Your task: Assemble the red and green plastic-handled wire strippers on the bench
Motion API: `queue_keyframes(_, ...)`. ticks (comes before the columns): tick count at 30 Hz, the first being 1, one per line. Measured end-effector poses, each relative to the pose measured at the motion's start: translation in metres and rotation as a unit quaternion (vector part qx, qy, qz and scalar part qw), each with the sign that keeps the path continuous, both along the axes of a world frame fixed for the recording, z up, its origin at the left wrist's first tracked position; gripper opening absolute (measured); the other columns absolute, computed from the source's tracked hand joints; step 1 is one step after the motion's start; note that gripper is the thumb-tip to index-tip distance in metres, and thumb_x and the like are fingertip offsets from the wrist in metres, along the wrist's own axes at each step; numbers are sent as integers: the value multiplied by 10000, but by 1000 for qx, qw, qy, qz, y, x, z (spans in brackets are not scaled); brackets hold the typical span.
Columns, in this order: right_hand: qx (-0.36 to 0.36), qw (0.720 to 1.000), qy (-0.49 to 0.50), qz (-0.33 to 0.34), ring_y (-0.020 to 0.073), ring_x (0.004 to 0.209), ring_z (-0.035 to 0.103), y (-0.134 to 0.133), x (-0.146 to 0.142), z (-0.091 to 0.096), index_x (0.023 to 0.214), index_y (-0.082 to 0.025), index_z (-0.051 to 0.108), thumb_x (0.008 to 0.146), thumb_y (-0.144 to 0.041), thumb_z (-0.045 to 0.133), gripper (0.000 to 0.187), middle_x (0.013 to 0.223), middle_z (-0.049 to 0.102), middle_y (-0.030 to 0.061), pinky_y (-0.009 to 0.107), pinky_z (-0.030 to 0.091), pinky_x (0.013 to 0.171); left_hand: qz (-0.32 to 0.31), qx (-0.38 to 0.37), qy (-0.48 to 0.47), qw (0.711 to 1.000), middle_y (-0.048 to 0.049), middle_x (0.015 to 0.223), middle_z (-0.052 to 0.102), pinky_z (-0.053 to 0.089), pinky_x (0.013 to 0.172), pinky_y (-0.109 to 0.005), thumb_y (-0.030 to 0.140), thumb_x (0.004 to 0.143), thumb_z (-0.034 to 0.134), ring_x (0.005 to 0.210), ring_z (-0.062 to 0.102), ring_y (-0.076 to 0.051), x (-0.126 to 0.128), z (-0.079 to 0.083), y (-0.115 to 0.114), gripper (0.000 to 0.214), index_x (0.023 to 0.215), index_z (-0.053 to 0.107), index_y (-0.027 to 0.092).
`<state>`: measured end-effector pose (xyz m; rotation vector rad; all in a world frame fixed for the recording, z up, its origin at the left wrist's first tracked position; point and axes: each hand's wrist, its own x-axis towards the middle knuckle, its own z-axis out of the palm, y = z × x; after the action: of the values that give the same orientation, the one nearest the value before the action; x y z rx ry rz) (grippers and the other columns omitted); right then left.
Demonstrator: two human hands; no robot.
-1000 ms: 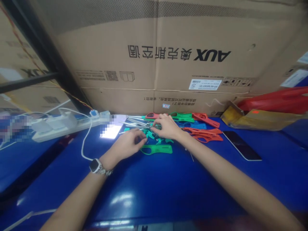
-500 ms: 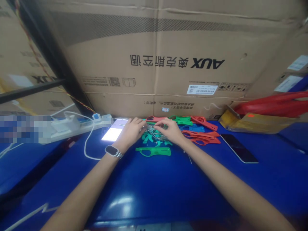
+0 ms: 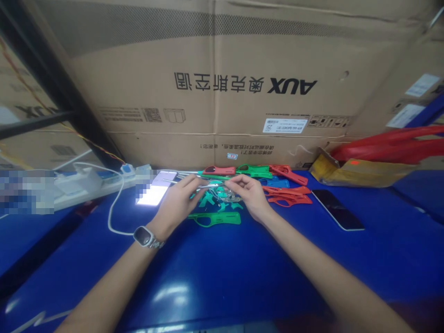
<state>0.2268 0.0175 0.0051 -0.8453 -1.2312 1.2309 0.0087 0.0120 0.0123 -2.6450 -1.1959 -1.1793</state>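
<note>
My left hand [image 3: 178,201] is closed around a thin metal rod [image 3: 210,186], which points right toward my other hand. At the rod's right end, my right hand [image 3: 252,196] pinches with thumb and finger; whatever small thing lies in that pinch is too fine to make out. Below the hands is a pile of small green plastic pieces [image 3: 207,200] with thin wires [image 3: 229,197]. A green lighter casing half [image 3: 225,218] lies nearer to me, its left end close to my left hand. Behind the hands lies a red casing half [image 3: 222,170], beside another green casing half [image 3: 255,170].
Orange casing halves [image 3: 287,190] and a blue one [image 3: 279,183] lie to the right, before a dark-screened phone [image 3: 337,210]. A lit phone [image 3: 151,194] and a power strip [image 3: 100,187] are on the left. A yellow carton [image 3: 367,173] holds red material. Large cardboard [image 3: 222,106] stands behind the blue table [image 3: 236,277].
The view has swung slightly right. My hands have drawn apart, and the metal rod now shows between them. My left hand has moved left and nearer to me.
</note>
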Motion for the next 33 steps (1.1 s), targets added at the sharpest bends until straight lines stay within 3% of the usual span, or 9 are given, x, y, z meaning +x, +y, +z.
queue_keyframes(4,10,1000,2,-9,122,605,591,-3,-7,-2,706,-201,696,667,-343,844,209,686,688,-10,274,473,609,-23,14,-27,999,-49,973,645,503,756,-290,223,964,567,889,636,-182,6,-3,-1,74,1006,623,199)
queue_keyframes(8,126,986,-50,-97,140,639,576,-12,-16,-6,720,-205,729,768,-305,777,120,688,661,0,306,471,648,-48,13,-64,997,-39,937,623,488,715,-263,198,953,585,852,615,-160,16,-4,-4,33,974,610,192)
queue_keyframes(12,285,924,-148,-207,166,771,558,-21,-21,-9,860,-228,781,859,-242,700,83,764,591,18,340,476,742,-60,-10,-123,991,-25,878,586,458,662,-246,185,949,582,772,576,-139,25,-3,-8,26,932,603,187)
queue_keyframes(17,370,869,-236,-229,186,843,531,-31,-22,-7,1116,-242,761,920,-220,593,259,864,503,48,382,485,771,-38,-53,-126,990,-6,825,555,412,630,-264,148,876,558,694,510,-141,26,4,-16,51,908,547,187)
queue_keyframes(21,362,875,-257,-191,218,972,540,-34,-19,-7,1202,-279,722,923,-243,529,341,1007,499,74,435,492,856,-20,-136,-117,984,16,747,547,370,626,-285,213,871,487,655,487,-153,28,13,-22,43,887,522,195)
queue_keyframes(25,321,913,-228,-104,232,1063,530,-32,-14,-8,1299,-291,652,890,-232,493,444,1086,497,70,451,469,939,58,-164,-124,977,9,675,539,330,621,-296,439,1011,325,643,496,-160,35,17,-22,439,720,544,194)
queue_keyframes(28,293,926,-224,-75,253,1117,520,-28,-9,-9,1390,-279,549,824,-235,513,568,1171,514,72,475,442,986,98,-181,-133,969,7,648,568,316,611,-297,550,1009,296,623,512,-160,38,17,-20,558,698,594,194)
queue_keyframes(31,277,914,-285,-80,274,1132,514,-23,-9,-14,1386,-246,514,790,-259,596,601,1241,547,93,485,423,995,110,-194,-144,964,9,617,564,313,605,-295,590,998,296,596,504,-156,38,18,-19,597,668,599,195)
queue_keyframes(33,249,896,-353,-99,283,1122,511,-19,-10,-19,1263,-237,603,795,-285,660,473,1210,587,96,481,406,988,108,-205,-156,960,7,603,551,315,602,-295,588,1003,267,584,492,-154,37,18,-18,620,648,591,196)
